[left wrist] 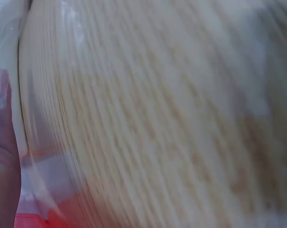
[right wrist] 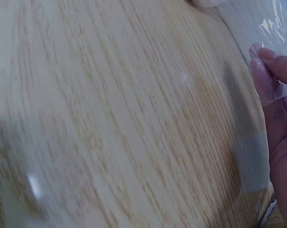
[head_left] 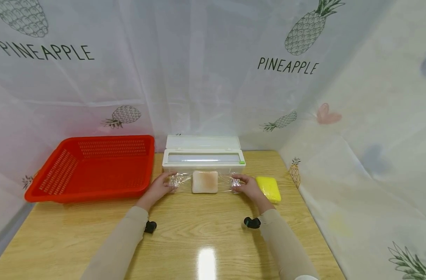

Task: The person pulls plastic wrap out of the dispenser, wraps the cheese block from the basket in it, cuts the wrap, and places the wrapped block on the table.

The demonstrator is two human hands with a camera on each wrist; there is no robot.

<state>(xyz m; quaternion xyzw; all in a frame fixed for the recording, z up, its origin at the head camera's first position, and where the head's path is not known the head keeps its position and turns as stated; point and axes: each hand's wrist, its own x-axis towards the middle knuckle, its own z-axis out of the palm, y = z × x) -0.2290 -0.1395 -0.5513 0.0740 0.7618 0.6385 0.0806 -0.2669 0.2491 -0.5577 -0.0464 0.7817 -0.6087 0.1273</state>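
Observation:
A slice of bread (head_left: 205, 182) lies in the middle of a strip of clear cling film (head_left: 187, 179), in front of the film dispenser. My left hand (head_left: 161, 186) grips the bunched left end of the film. On the other side, my right hand (head_left: 248, 187) pinches the right end; the right wrist view shows film (right wrist: 276, 28) between its thumb and fingers (right wrist: 271, 57). Only part of my left hand (left wrist: 3, 156) appears at the edge of the left wrist view, with shiny film at its fingertip. The bread's underside is hidden.
Behind the bread stands a white cling film dispenser (head_left: 203, 167), its lid (head_left: 203, 142) raised. A red plastic basket (head_left: 104, 194) sits at the left. To the right of my right hand lies a yellow wrapped block (head_left: 269, 188). Printed curtains (head_left: 199, 70) border the wooden table (head_left: 185, 237).

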